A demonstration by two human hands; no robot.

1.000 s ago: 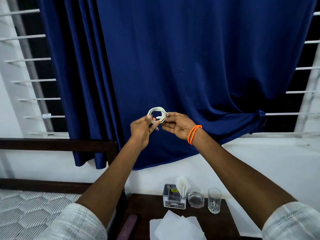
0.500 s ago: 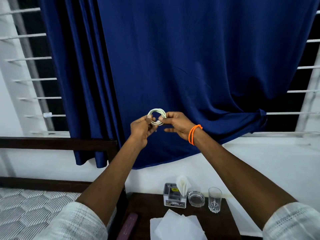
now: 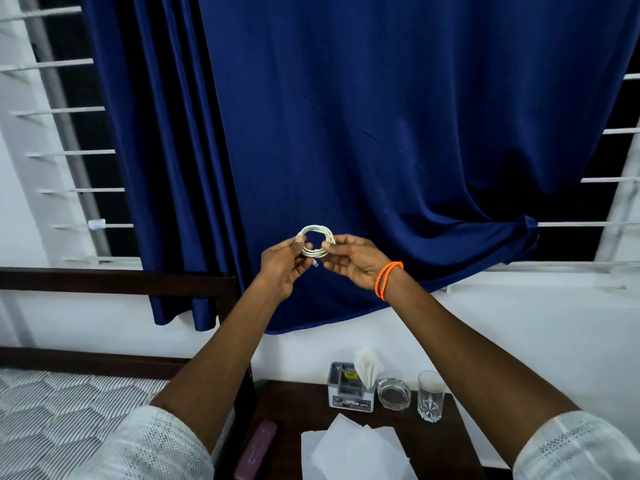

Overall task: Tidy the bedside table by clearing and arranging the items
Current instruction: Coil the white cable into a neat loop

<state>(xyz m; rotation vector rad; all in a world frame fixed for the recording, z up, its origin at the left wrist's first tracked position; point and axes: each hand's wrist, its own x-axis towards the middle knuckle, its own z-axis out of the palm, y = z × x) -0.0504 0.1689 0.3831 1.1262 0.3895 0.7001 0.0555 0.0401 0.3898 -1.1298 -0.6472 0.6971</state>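
Note:
A white cable [image 3: 316,232] is wound into a small coil, held up in front of the blue curtain. My left hand [image 3: 282,266] pinches the coil's left side and my right hand [image 3: 349,259] pinches its right side; a loose plug end hangs just below the coil. Far below stands the dark wooden bedside table [image 3: 304,407]. On it are a grey organiser box [image 3: 348,389] with a white tissue [image 3: 367,367] in it, a glass ashtray [image 3: 393,393], a drinking glass [image 3: 430,396], white sheets of paper [image 3: 353,448] and a maroon case [image 3: 256,452].
A blue curtain [image 3: 363,133] hangs over a barred window behind my hands. The bed with a striped mattress [image 3: 69,410] and a dark headboard [image 3: 104,278] lies to the left of the table. A white wall runs under the window.
The coil has stayed in both hands at the same height. My right hand's fingers shifted their pinch on the coil's right side, and the plug end now hangs below it.

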